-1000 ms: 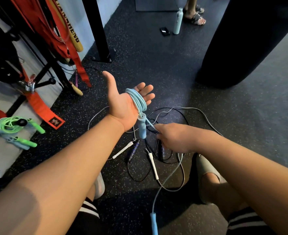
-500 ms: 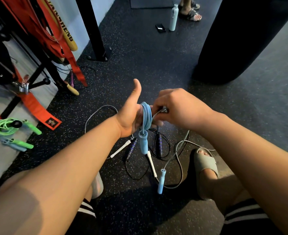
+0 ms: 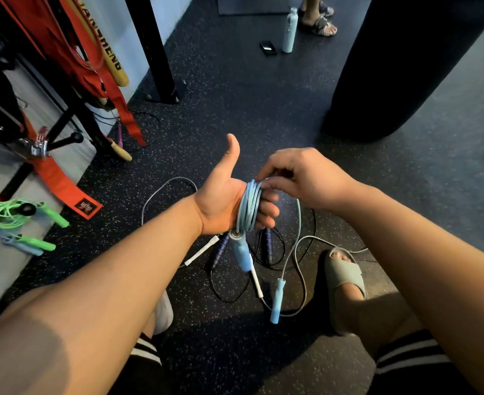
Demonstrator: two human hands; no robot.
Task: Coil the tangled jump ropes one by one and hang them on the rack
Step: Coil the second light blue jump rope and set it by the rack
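Observation:
A light-blue jump rope (image 3: 249, 206) is coiled in several loops around the fingers of my left hand (image 3: 223, 201), whose thumb points up and whose fingers curl over the coil. One blue handle (image 3: 242, 252) hangs just below that hand. My right hand (image 3: 300, 178) pinches the rope at the top of the coil. The free rope runs down from there to the second blue handle (image 3: 276, 302) near the floor. On the floor beneath lie tangled ropes with purple-black handles (image 3: 220, 249) and white handles (image 3: 200, 253).
A coiled green jump rope (image 3: 10, 215) hangs on the black rack (image 3: 64, 138) at the left, beside red straps (image 3: 61, 181). A dark punching bag (image 3: 391, 67) stands at the right. A bottle (image 3: 289, 29), a phone (image 3: 267, 48) and another person's feet (image 3: 319, 21) are farther off. My sandalled foot (image 3: 343, 277) is next to the pile.
My right hand rose from the floor pile to the left hand, laying more rope on the coil. The left hand turned thumb-up and curled. The free blue handle was pulled closer.

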